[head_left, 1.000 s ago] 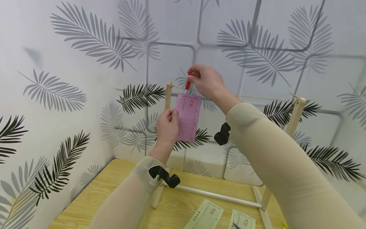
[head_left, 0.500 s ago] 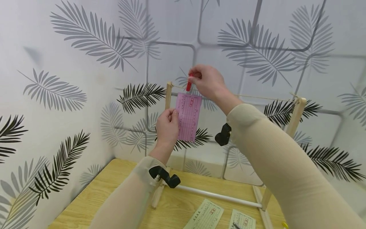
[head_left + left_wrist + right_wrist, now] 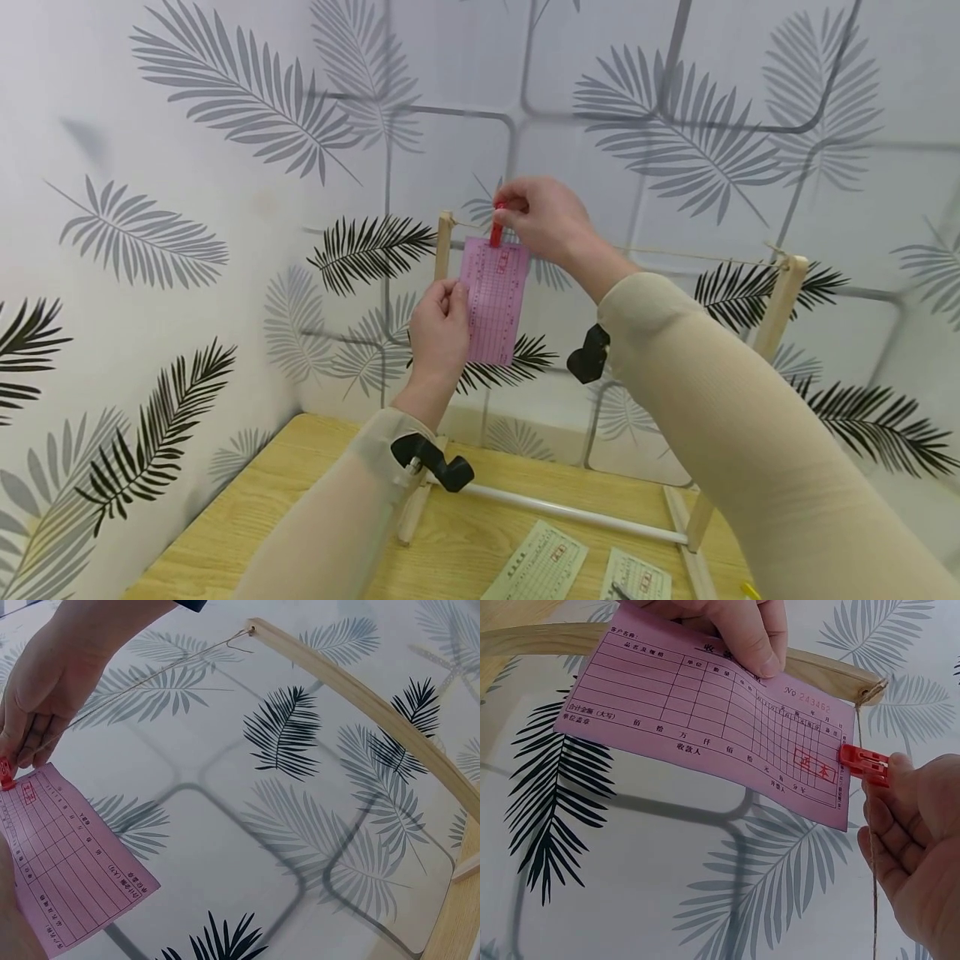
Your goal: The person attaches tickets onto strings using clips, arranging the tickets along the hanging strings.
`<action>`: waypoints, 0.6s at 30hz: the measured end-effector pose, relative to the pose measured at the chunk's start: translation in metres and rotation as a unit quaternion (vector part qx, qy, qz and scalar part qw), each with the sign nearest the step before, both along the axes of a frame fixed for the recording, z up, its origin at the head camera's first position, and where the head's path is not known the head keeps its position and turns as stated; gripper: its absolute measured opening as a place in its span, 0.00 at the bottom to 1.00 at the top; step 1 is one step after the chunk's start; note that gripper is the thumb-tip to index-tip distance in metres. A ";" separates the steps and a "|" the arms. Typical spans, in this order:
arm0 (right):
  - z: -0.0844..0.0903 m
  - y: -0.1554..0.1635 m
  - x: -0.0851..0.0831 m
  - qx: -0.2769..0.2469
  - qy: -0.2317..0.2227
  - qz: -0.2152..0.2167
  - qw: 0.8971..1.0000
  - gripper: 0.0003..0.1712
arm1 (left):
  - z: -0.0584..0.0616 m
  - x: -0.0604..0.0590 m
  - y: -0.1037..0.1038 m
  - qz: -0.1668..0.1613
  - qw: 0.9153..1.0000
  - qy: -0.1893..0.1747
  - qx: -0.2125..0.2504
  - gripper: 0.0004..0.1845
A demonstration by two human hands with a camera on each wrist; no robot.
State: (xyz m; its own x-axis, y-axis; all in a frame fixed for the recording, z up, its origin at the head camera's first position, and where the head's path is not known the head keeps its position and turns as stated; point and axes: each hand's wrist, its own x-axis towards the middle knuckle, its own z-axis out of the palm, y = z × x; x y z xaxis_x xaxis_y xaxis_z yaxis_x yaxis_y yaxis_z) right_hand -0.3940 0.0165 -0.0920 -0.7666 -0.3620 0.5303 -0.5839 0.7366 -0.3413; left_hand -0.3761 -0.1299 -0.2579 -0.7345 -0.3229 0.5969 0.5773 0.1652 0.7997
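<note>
A person stands at a wooden bench (image 3: 247, 517) in front of a wall papered with grey and black palm leaves. On the bench stands a small wooden frame (image 3: 783, 296) with two upright posts and a thin string (image 3: 675, 255) stretched between their tops, like a tiny washing line. The left hand (image 3: 438, 333) pinches the left edge of one pink printed slip (image 3: 493, 302) between thumb and fingers, holding it flat and upright just under the string, seemingly to keep it steady at the line. The right hand (image 3: 546, 218) has its fingers closed on one small red clip (image 3: 497, 227), which meets the top edge of the pink slip right at the string; the right wrist view shows the clip's tip touching the paper's edge beside the twine, though whether it already bites both paper and string cannot be told. The slip hangs near the left post, high above the bench. Lying flat on the bench below are two pale green slips (image 3: 536, 571), side by side and partly cut off by the picture's lower edge. A white rod (image 3: 570, 512) joins the frame's feet. A black camera mount sits on each of the two sleeved wrists.
</note>
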 end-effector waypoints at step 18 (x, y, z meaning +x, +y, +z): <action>-0.004 0.006 -0.001 0.003 -0.036 0.016 0.999 0.22 | 0.001 0.002 0.001 -0.013 1.000 -0.007 0.012 0.14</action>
